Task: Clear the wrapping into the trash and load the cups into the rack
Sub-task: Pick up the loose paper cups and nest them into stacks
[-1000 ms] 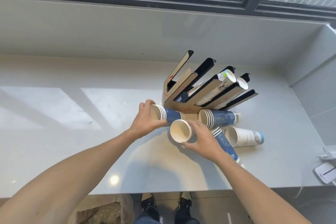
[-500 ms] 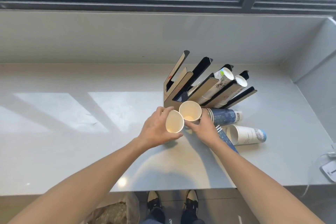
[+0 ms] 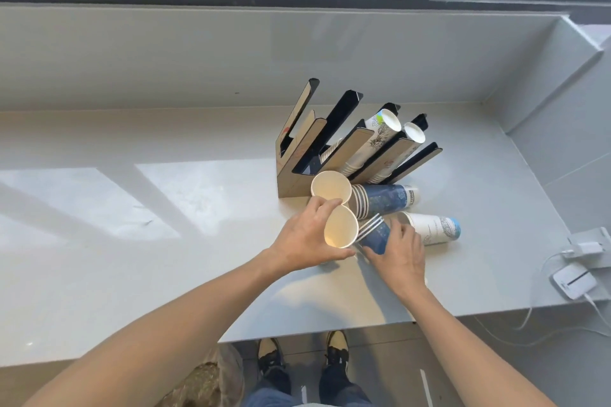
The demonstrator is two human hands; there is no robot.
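Under the window, on the pale counter [image 3: 165, 241], the loading step looks underway: the left hand [image 3: 305, 241] grips two cup stacks, the right hand [image 3: 398, 258] closes on a lying blue cup stack [image 3: 375, 235], which next needs lifting toward an empty slot of the rack [image 3: 297, 175].

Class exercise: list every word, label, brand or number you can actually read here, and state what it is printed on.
No text can be read.
Blue cup stack: dark band of print near its base, too blurred.
White cup: line drawing, no clear letters.
Rack: red marks, illegible.
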